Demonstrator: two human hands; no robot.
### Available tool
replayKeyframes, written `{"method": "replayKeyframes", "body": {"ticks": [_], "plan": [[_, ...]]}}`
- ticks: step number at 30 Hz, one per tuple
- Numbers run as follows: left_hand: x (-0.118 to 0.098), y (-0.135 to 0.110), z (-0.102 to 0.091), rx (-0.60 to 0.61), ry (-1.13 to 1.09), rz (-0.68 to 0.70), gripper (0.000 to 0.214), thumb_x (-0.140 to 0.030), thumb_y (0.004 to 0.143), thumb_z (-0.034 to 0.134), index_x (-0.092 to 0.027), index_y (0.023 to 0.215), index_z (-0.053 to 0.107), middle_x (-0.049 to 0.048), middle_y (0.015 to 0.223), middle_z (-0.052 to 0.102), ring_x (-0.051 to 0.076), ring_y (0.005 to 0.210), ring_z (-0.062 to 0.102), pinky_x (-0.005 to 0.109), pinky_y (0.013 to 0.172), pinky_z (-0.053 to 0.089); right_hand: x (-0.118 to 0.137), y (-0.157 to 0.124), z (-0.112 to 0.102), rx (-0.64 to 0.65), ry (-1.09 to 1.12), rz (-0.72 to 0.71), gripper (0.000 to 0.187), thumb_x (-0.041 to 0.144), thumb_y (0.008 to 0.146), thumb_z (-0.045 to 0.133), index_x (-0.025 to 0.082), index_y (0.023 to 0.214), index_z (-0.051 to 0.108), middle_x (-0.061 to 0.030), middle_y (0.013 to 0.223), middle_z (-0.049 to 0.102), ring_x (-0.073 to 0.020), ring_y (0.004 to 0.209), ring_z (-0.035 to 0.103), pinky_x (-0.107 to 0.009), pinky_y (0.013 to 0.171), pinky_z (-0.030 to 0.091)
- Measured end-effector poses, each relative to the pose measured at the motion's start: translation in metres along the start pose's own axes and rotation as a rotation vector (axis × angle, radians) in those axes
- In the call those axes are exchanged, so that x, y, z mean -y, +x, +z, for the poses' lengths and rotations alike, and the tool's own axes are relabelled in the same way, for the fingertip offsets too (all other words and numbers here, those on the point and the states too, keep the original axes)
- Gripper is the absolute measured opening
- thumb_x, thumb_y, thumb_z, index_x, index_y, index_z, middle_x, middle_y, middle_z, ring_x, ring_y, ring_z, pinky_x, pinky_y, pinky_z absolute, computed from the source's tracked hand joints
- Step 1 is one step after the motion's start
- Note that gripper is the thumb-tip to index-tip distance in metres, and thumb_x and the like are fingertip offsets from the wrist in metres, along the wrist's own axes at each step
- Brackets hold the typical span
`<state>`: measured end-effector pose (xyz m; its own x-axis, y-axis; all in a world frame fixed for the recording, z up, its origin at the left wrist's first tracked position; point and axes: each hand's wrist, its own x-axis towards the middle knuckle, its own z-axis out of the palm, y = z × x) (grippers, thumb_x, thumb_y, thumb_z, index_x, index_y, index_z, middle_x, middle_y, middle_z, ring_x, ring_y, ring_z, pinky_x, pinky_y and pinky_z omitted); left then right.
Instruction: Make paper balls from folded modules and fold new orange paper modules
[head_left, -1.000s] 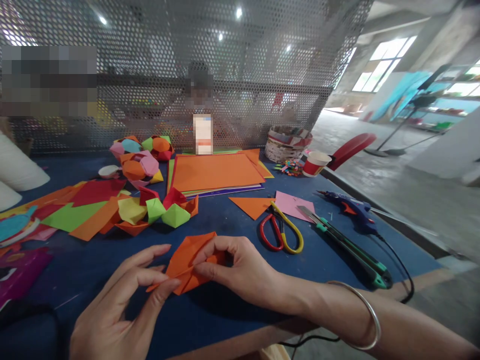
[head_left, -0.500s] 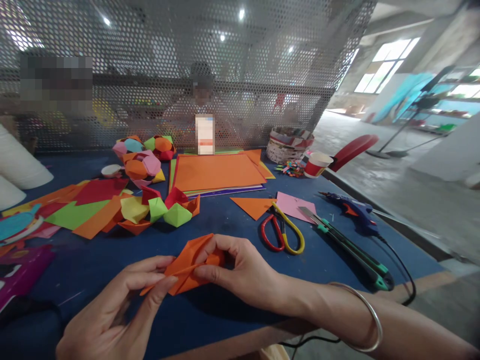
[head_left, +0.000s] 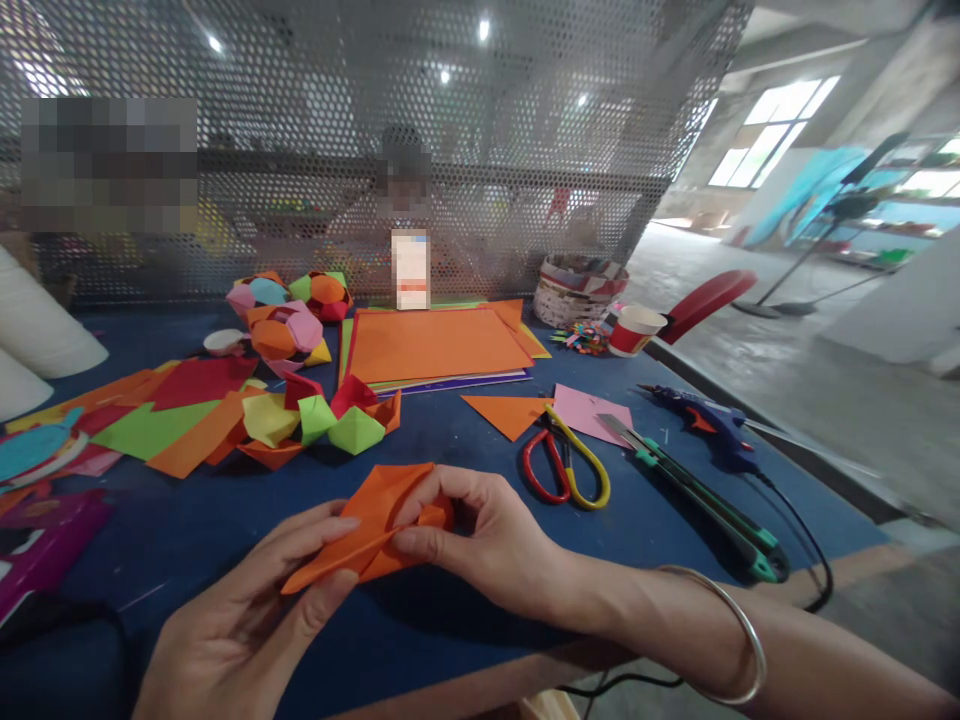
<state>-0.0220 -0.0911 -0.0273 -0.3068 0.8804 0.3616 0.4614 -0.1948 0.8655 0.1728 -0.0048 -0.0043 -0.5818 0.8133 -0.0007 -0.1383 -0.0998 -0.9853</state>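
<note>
An orange sheet of folded paper is held between both hands just above the blue table, near its front edge. My left hand has its fingers behind the paper's left part and its thumb below, closed on it near a pointed corner. Thumb and bent fingers of my right hand pinch the paper's right part, where a fold curls. The right fingertips are partly hidden inside the fold. Beyond the hands lie folded paper pieces in green, red and yellow.
Scissors, a utility knife and a glue gun lie at right. A stack of coloured paper is at the back, beside a woven basket and a paper cup. Paper balls stand back left, before a perforated metal screen.
My left hand has shifted slightly right along the paper, with its fingers and thumb farther apart. The left corner of the paper shows more. My right hand keeps its pinch.
</note>
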Motion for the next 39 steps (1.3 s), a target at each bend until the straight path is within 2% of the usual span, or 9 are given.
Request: {"method": "replayKeyframes", "body": {"ticks": [4,7,9,12,15,19,24,31,39], "plan": [[0.0052,0.0003,-0.0027,0.007,0.052,0.03,0.017,-0.048,0.083,0.078,-0.033,0.089,0.083,-0.0035,0.087,0.082,0.02,0.073,0.08,0.021,0.069,0.066,-0.0021,-0.0004,0.0,0.024,-0.016,0.013,0.042,0.051,0.068,0.091,0.018,0.078,0.068,0.0027,0.075,0.066,-0.0102,0.067,0.055,-0.024,0.066,0.046],[0.0047,0.0003,-0.0026,-0.004,0.101,0.15,0.009,-0.043,0.085,0.077,-0.036,0.088,0.082,-0.0066,0.086,0.082,0.017,0.071,0.079,0.018,0.07,0.065,-0.0025,-0.0021,-0.0016,0.045,-0.097,-0.024,0.04,0.052,0.075,0.085,0.019,0.086,0.067,0.0017,0.08,0.065,-0.0102,0.069,0.054,-0.024,0.066,0.046],[0.0037,0.0007,-0.0034,-0.027,0.172,0.21,0.008,-0.039,0.087,0.076,-0.036,0.09,0.082,-0.0081,0.089,0.082,0.015,0.072,0.079,0.016,0.071,0.064,-0.0012,-0.0036,-0.0026,0.052,-0.104,-0.057,0.04,0.05,0.081,0.081,0.02,0.099,0.062,0.0008,0.089,0.065,-0.0105,0.072,0.055,-0.024,0.068,0.047],[0.0025,0.0011,-0.0053,-0.066,0.271,0.25,0.009,-0.039,0.089,0.074,-0.036,0.092,0.081,-0.0087,0.092,0.082,0.014,0.075,0.079,0.014,0.073,0.063,0.0011,-0.005,-0.0037,0.07,0.017,-0.061,0.05,0.048,0.085,0.079,0.025,0.116,0.047,0.0004,0.099,0.064,-0.0114,0.08,0.061,-0.025,0.073,0.049],[0.0015,0.0003,-0.0049,-0.078,0.31,0.312,0.009,-0.039,0.09,0.073,-0.035,0.093,0.081,-0.0087,0.093,0.082,0.014,0.077,0.079,0.014,0.075,0.062,0.0022,-0.0042,-0.004,0.065,0.097,-0.019,0.061,0.047,0.082,0.082,0.026,0.123,0.041,0.003,0.095,0.062,-0.0105,0.08,0.061,-0.024,0.074,0.049],[-0.0011,-0.0017,0.0001,-0.113,0.284,0.348,0.008,-0.035,0.091,0.073,-0.035,0.095,0.08,-0.009,0.097,0.082,0.013,0.08,0.079,0.015,0.081,0.061,0.002,-0.0021,-0.0038,0.042,0.029,0.054,0.059,0.045,0.08,0.082,0.024,0.123,0.046,0.0036,0.09,0.062,-0.0106,0.074,0.059,-0.025,0.068,0.046],[-0.0007,-0.0019,0.001,-0.087,0.332,0.406,0.015,-0.026,0.091,0.071,-0.035,0.1,0.079,-0.0084,0.099,0.081,0.013,0.079,0.078,0.018,0.081,0.062,0.0012,-0.0001,-0.0038,0.018,-0.038,0.042,0.048,0.036,0.083,0.077,0.023,0.12,0.049,0.0036,0.087,0.061,-0.01,0.069,0.055,-0.025,0.065,0.044],[0.0047,-0.0015,-0.0013,-0.105,0.376,0.433,0.013,-0.035,0.092,0.07,-0.031,0.101,0.079,-0.0058,0.094,0.082,0.014,0.074,0.078,0.019,0.072,0.063,0.0028,0.0004,-0.0039,0.04,0.007,0.04,0.052,0.041,0.08,0.081,0.022,0.116,0.05,0.0035,0.088,0.062,-0.0106,0.073,0.058,-0.026,0.071,0.049],[0.0037,-0.0022,-0.0003,-0.114,0.396,0.414,0.011,-0.031,0.094,0.068,-0.034,0.102,0.076,-0.0112,0.093,0.081,0.009,0.075,0.077,0.015,0.074,0.06,0.0008,0.0005,-0.0054,0.041,-0.063,-0.012,0.042,0.025,0.082,0.073,0.022,0.117,0.05,0.0044,0.088,0.059,-0.0105,0.073,0.054,-0.026,0.069,0.048]]}}
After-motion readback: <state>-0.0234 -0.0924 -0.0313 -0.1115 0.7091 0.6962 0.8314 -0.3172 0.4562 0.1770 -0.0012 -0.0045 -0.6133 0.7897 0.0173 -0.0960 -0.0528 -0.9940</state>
